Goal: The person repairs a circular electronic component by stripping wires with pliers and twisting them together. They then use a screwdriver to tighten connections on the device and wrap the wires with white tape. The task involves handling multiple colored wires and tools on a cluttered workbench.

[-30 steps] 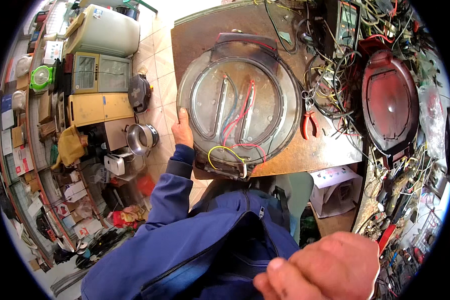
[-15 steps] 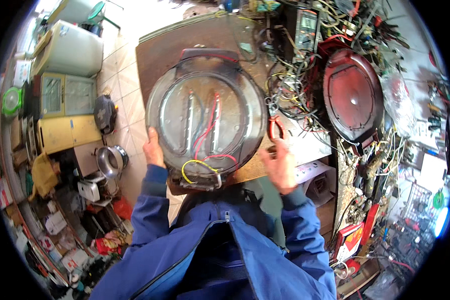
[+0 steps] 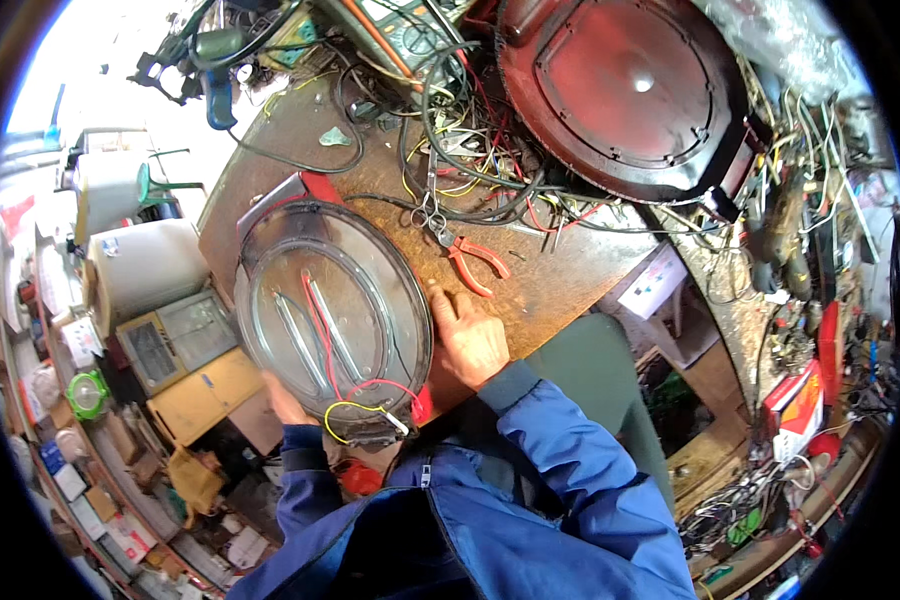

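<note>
Head: right hand point(image 3: 473, 338) half-open against pan point(image 3: 346, 298)

The round appliance housing point(image 3: 360, 292) partly hides the left hand point(image 3: 288, 400); the top edge crops the red shell point(image 3: 610, 100) and multimeter point(image 3: 417, 38), its markings too small to read

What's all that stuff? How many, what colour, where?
Round metal appliance shell: 1, grey, between hands
Glossy rounded shell: 1, dark red, upper right
Metal pliers: 1, red-handled, right of grey shell
Ring-handled metal tool: 1, silver, beyond pliers
Tangled cables: many, mixed, table's far side
Flat wooden table: 1, brown, centre
Small clutter: uncountable, mixed, both sides
Zipped jacket: 1, blue, bottom
Left hand: 1, bare, grey shell's left edge
Right hand: 1, bare, its right edge
</note>
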A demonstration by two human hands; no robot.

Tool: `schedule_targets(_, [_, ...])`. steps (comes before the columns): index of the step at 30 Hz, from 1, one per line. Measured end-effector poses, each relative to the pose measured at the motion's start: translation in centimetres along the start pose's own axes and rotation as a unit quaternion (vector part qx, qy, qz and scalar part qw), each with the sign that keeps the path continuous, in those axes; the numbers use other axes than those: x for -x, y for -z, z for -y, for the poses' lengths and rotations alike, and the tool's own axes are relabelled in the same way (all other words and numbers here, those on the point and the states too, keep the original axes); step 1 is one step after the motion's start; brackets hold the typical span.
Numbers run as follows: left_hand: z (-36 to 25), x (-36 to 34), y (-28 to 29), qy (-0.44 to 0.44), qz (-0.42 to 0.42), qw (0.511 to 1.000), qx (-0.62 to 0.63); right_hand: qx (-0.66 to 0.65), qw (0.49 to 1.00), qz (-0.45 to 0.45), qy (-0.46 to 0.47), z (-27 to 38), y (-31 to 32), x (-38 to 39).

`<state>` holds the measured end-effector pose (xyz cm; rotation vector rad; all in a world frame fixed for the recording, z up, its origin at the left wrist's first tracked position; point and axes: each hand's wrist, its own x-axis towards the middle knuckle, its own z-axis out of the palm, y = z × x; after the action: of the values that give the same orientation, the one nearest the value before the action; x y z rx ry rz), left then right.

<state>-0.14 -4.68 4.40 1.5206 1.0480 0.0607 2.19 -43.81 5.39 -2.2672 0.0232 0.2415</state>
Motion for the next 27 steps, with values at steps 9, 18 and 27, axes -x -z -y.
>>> schedule_targets(9, [0.5,-1.4,0.8,-0.016,0.091,0.995,0.024,0.024,0.995,-0.031,0.095,-0.9,-0.4,-0.1])
schedule_targets(18, [-0.2,-1.8,1.7,-0.007,0.160,0.987,0.027,0.055,0.983,0.015,0.174,-0.2,-3.3,-3.8])
schedule_targets(27, [-0.6,0.1,-1.0,-0.003,0.030,0.999,0.019,0.034,0.943,0.084,0.321,-3.3,-6.5,-5.9])
